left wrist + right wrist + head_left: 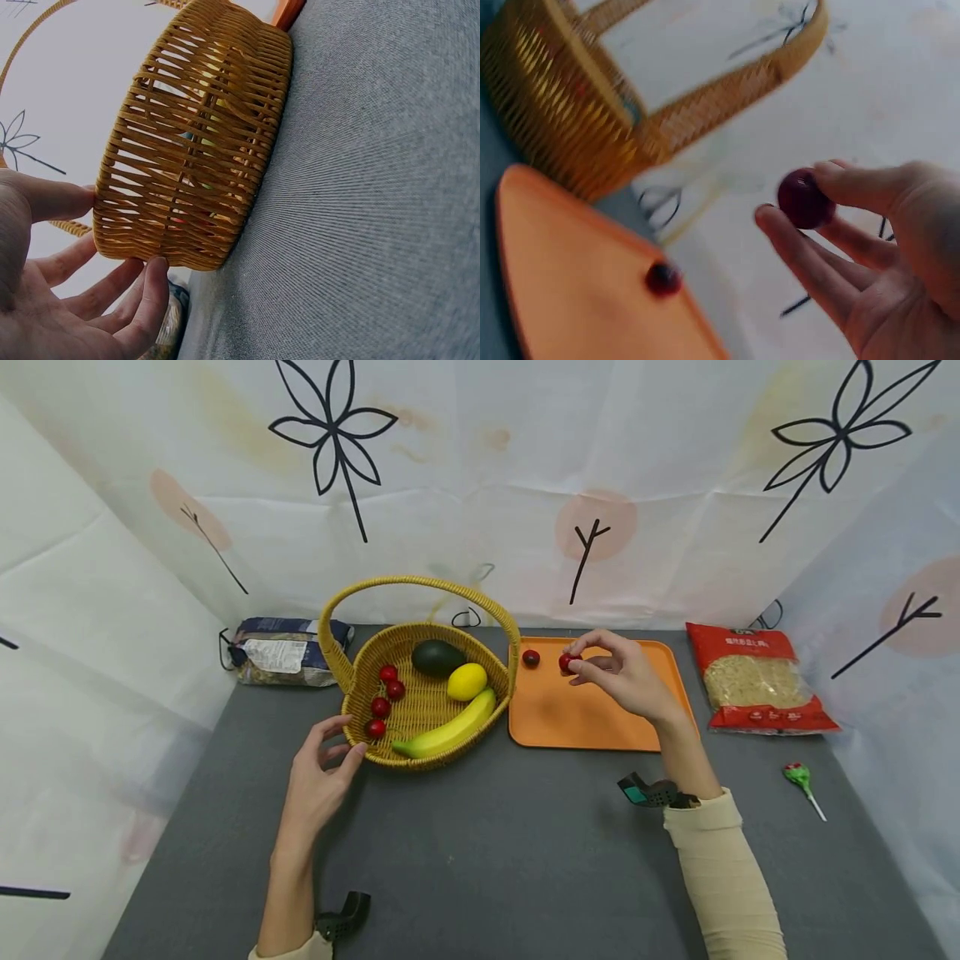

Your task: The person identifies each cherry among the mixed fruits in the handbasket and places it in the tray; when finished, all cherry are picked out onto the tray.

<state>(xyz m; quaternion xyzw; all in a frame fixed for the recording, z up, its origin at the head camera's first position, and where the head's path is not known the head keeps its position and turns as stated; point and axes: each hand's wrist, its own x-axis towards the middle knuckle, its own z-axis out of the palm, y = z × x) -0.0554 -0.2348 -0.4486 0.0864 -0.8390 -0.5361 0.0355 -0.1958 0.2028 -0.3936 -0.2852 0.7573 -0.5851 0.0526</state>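
Note:
At the near left side of a yellow wicker basket (420,763), my left hand (318,781) grips the rim and wall between thumb and fingertips. Inside the basket lie several red cherries (381,707), a dark green avocado (437,657), a lemon (467,682) and a banana (450,732). My right hand (628,683) pinches one dark red cherry (806,199) between thumb and fingers, above the orange tray (585,718). Another cherry (531,658) rests on the tray near its far left corner, close to the basket.
Behind the basket on the left lies a dark, partly clear food bag (285,652). A red bag of pale food (761,681) sits right of the tray, with a green lollipop (801,781) nearer me. The basket's tall handle (420,581) arches over it. Printed cloth hangs around the table.

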